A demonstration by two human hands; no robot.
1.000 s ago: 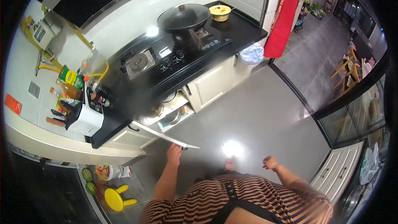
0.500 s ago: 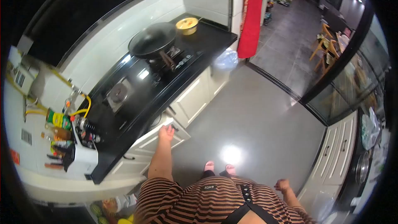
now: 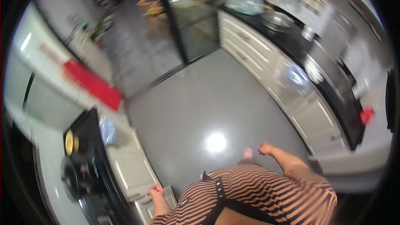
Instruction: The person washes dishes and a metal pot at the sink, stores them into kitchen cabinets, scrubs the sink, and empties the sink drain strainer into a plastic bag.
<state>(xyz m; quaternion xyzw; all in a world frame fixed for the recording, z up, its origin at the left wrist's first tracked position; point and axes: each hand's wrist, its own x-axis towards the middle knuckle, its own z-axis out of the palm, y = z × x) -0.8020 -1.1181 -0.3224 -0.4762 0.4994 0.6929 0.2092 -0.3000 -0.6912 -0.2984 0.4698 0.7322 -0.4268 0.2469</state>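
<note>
My left hand (image 3: 156, 190) is low at the left, beside the white cabinet fronts (image 3: 132, 164) under the stove counter. Its fingers are curled in and somewhat blurred, and I see nothing in them. Out over the grey floor, my right hand (image 3: 264, 148) hangs loosely closed, holding nothing visible. A pink slipper (image 3: 248, 153) shows just left of it. On the black stove counter (image 3: 93, 158) stand a dark wok (image 3: 71, 179), smeared by motion, and a round yellow container (image 3: 71, 142).
A blue plastic bag (image 3: 108, 131) hangs at the stove counter's end, near a red apron (image 3: 92, 84). Along the right runs another counter with a plastic bag (image 3: 243, 2), a metal bowl (image 3: 278, 21) and a white cloth-like item (image 3: 313, 70). A dark-framed glass door (image 3: 196, 29) stands ahead.
My view has swung right, away from the stove toward the doorway and opposite counter. My left hand has come off the cabinet door it was touching. My right arm has swung forward.
</note>
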